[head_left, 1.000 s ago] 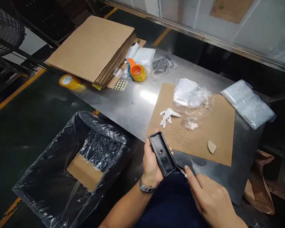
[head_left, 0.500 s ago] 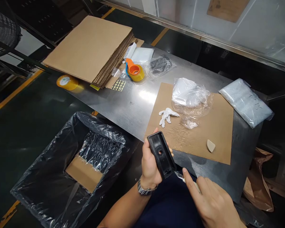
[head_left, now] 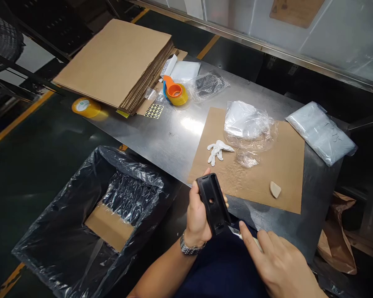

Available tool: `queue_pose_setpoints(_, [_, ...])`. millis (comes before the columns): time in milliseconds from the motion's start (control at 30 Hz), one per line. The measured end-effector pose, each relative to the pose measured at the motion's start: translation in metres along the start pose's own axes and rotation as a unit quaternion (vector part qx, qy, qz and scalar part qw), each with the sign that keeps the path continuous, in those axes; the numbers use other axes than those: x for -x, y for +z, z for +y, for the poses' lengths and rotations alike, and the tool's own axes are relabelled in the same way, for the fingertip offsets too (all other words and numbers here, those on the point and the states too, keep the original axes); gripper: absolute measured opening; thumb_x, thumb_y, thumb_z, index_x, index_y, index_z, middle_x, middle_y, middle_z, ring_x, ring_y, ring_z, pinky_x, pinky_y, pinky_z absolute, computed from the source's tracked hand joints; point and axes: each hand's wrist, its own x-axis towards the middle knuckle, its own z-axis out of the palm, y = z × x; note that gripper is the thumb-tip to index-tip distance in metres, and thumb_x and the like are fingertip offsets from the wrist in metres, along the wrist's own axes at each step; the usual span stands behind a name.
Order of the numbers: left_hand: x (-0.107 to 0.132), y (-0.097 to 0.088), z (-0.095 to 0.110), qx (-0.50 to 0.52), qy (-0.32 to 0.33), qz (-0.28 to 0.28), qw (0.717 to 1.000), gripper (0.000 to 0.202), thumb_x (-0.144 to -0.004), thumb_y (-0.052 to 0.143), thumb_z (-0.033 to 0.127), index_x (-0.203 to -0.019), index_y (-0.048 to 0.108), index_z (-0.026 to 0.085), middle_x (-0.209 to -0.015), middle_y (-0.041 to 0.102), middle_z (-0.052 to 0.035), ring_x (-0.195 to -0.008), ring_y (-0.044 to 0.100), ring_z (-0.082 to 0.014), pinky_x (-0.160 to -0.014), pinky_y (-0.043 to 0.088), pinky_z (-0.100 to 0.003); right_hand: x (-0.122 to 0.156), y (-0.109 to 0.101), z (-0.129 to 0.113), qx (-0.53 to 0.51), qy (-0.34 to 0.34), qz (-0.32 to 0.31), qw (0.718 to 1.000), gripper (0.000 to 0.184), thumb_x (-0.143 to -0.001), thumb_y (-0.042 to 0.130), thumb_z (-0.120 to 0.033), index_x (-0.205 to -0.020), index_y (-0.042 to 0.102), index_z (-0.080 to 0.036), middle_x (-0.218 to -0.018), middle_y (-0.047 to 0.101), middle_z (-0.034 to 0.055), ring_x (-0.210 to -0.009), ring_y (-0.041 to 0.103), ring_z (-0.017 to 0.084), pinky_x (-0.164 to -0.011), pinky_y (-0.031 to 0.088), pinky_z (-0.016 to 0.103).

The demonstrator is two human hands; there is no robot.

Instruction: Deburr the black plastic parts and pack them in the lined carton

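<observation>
A black rectangular plastic part [head_left: 216, 211], hollow with a small round hole in it, is gripped in my left hand [head_left: 197, 213], which wears a metal watch. My right hand [head_left: 276, 254] is closed around the pale handle of a small knife [head_left: 235, 231], index finger stretched along it. The blade's tip lies at the lower right corner of the black part. Ahead, on a flat cardboard sheet [head_left: 251, 186], lie a white glove [head_left: 218, 151], crumpled clear plastic bags [head_left: 248, 124] and a beige rounded piece [head_left: 275, 189].
A carton lined with black plastic [head_left: 65, 231] stands at the left below the metal table [head_left: 161, 145]. Stacked cardboard [head_left: 115, 62], a tape dispenser [head_left: 175, 93], a tape roll [head_left: 85, 107] and stickers [head_left: 153, 111] lie on the table. A plastic-wrapped pack [head_left: 321, 133] sits far right.
The black part has tilted slightly in my left hand, its upper end shifting a little to the right. The knife stays at its lower corner. The whole view has shifted slightly.
</observation>
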Motion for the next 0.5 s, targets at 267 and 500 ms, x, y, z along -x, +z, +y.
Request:
queue_pose_setpoints(267, [-0.0004,-0.0022,-0.0009,-0.013,-0.01,0.002,1.0,0.05,-0.084,0.034,0.05,-0.129,0.038,0.03,-0.067,0.057,-0.0002,-0.054,0.056,-0.0125,-0.051,0.048,-0.025,0.0009,-0.0011,-0.0008,0.017,0.008,0.007,1.0,0.047,-0.076,0.034,-0.005,-0.121,0.047,-0.007,-0.06,0.047,0.0018,-0.051,0.046,0.014,-0.048,0.032,0.027])
queue_pose_setpoints(500, [-0.0037,-0.0073,0.0008,-0.043,-0.068,0.003,0.997,0.052,-0.084,0.036,0.051,-0.131,0.036,0.029,-0.065,0.06,-0.001,-0.053,0.058,-0.0131,-0.052,0.05,-0.026,-0.0005,0.0029,0.0012,-0.021,0.004,0.028,0.999,0.042,-0.083,0.026,-0.005,-0.119,0.047,-0.008,-0.058,0.05,0.0019,-0.048,0.047,0.014,-0.047,0.032,0.027])
